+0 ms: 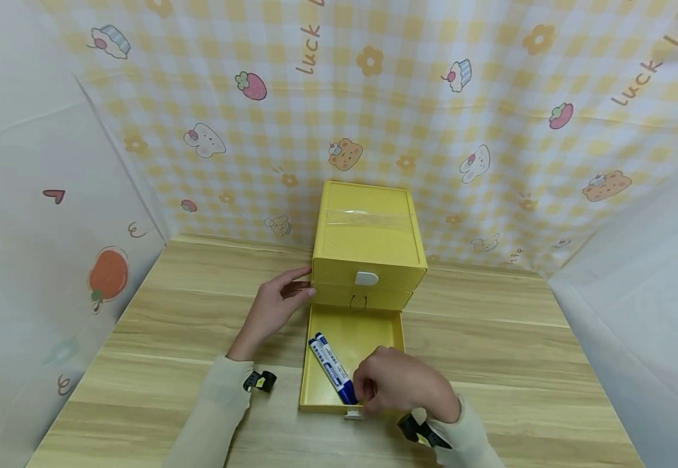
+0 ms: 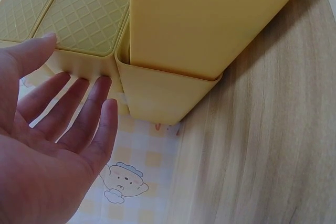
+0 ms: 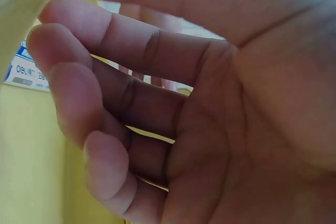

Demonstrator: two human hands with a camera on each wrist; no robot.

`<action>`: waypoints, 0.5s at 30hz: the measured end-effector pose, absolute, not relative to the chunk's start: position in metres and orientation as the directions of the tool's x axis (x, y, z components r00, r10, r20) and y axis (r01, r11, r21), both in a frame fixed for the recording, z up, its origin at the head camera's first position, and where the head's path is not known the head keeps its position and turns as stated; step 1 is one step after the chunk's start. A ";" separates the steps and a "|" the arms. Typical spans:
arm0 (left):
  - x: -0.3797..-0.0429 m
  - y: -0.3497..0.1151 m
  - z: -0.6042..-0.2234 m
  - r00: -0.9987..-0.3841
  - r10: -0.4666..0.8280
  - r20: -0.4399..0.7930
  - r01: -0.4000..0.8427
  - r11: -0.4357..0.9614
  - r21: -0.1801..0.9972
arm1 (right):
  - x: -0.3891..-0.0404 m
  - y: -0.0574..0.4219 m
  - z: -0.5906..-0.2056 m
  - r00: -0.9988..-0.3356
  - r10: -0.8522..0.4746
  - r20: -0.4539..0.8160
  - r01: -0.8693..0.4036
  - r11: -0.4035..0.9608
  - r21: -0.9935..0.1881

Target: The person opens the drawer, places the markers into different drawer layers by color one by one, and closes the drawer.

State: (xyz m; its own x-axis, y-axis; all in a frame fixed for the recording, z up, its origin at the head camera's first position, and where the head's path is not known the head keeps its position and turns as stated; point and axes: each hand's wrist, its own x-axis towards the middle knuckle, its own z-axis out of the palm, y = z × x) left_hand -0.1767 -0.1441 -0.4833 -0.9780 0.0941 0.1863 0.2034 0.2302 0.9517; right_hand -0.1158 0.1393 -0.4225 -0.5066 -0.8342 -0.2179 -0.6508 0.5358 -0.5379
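A yellow drawer cabinet [image 1: 372, 224] stands against the cloth backdrop, its bottom drawer [image 1: 368, 322] pulled out. Two white whiteboard markers [image 1: 331, 364] with blue caps lie slantwise side by side inside that drawer. My left hand [image 1: 271, 311] rests its fingertips on the cabinet's left side; in the left wrist view its fingers [image 2: 97, 108] are fairly straight and spread. At the drawer's front, my right hand [image 1: 405, 383] pinches the front wall with curled fingers, close to the markers' cap ends. Part of a marker's label [image 3: 29, 72] shows beyond those fingers [image 3: 79, 98] in the right wrist view.
The top drawer has a white knob [image 1: 366, 279], and the one beneath it a thin dark loop [image 1: 359, 303]. Another white knob [image 1: 353, 414] is on the pulled-out drawer's front. A wooden table [image 1: 491, 351] extends on both sides, with patterned cloth [image 1: 374, 97] behind.
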 end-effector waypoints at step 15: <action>-0.177 -0.144 -0.484 -0.976 0.101 0.191 0.209 0.218 0.953 | -0.116 0.135 -0.428 -0.531 -0.822 -0.206 -0.660 0.553 -0.509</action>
State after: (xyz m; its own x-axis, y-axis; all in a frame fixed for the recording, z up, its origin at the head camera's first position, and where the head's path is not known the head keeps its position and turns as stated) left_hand -0.1767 -0.1443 -0.4838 -0.9763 0.1010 0.1914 0.2094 0.2177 0.9533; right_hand -0.1157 0.1355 -0.4279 -0.5307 -0.8222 -0.2058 -0.6597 0.5531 -0.5087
